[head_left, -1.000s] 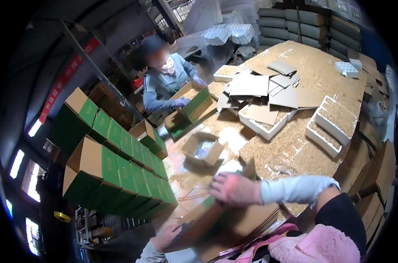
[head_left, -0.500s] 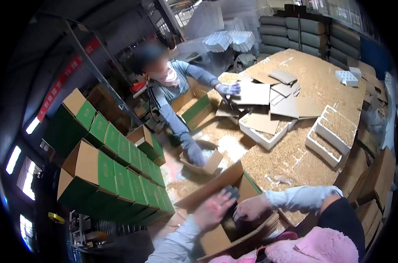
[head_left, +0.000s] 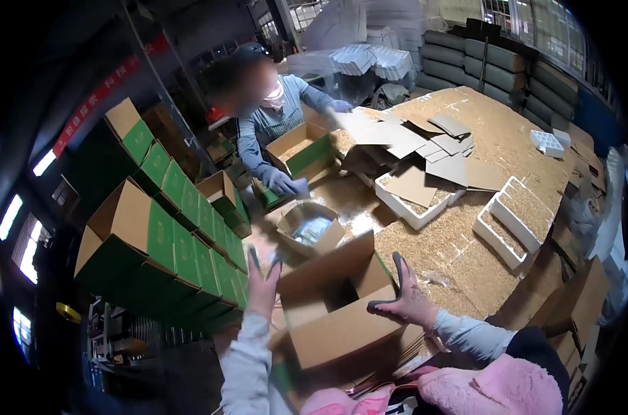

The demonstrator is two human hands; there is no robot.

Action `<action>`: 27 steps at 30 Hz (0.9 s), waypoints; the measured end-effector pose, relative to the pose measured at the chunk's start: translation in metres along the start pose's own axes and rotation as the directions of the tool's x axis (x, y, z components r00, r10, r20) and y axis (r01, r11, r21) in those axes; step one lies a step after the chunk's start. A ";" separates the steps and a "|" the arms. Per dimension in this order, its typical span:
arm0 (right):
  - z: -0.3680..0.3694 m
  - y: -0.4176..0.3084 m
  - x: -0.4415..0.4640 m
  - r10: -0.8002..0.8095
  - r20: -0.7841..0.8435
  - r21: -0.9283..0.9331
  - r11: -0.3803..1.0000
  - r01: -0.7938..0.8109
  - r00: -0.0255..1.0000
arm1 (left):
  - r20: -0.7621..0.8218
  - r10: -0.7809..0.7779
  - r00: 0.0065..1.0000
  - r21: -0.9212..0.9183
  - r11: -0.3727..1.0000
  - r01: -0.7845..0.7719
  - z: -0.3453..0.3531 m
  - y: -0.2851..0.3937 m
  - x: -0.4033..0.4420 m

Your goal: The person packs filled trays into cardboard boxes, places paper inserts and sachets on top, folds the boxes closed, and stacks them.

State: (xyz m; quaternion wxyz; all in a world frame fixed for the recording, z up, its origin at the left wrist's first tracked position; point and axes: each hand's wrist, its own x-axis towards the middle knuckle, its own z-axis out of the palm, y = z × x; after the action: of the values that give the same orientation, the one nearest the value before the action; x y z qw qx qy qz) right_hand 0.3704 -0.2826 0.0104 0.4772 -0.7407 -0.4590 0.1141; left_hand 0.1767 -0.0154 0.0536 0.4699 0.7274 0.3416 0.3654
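Observation:
An open cardboard box (head_left: pixel 348 332) with a green outer side stands in front of me, its inside partly in shadow. My left hand (head_left: pixel 263 289) is at the box's left side with the fingers spread, a small gap seeming to lie between them and the cardboard. At the right side, my right hand (head_left: pixel 412 297) has thumb and fingers wide apart around the box's corner; the thumb is by the near wall's top edge. Dark fingertips show on both hands. Below the box lies a stack of flat cardboard (head_left: pixel 397 360).
Across from me a co-worker (head_left: pixel 272 104) handles pale sheets (head_left: pixel 362 129) near a green box (head_left: pixel 312 155). A small carton (head_left: pixel 327 238) holds blue-white packets. Green boxes (head_left: pixel 182 256) are stacked left. Grey boards (head_left: pixel 448 169) and white foam trays (head_left: pixel 500 235) lie on the shavings-covered table (head_left: pixel 480 277).
My hands have come out of the box opening and moved apart to its two sides. The box now sits more upright. The co-worker's hand has left the small carton.

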 end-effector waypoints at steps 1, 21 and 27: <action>0.005 0.009 -0.003 -0.028 -0.026 -0.015 1.000 0.028 0.999 | 0.214 -0.275 0.937 -0.286 0.900 0.329 -0.008 0.016 -0.041; 0.005 0.023 -0.092 0.271 0.435 0.271 0.870 -0.411 0.859 | 0.309 -0.545 0.780 0.241 0.838 0.490 -0.039 0.008 -0.136; -0.020 0.181 -0.218 0.515 -0.731 -0.017 0.642 -0.766 0.447 | -0.052 -0.398 0.916 0.410 0.827 0.383 -0.036 -0.027 -0.155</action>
State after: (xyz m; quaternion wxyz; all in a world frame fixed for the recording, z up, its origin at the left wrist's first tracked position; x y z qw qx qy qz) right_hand 0.3656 -0.4888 -0.1846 0.3877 -0.9178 0.0538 -0.0671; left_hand 0.0642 -0.1207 0.0067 0.3765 0.7309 0.5439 0.1680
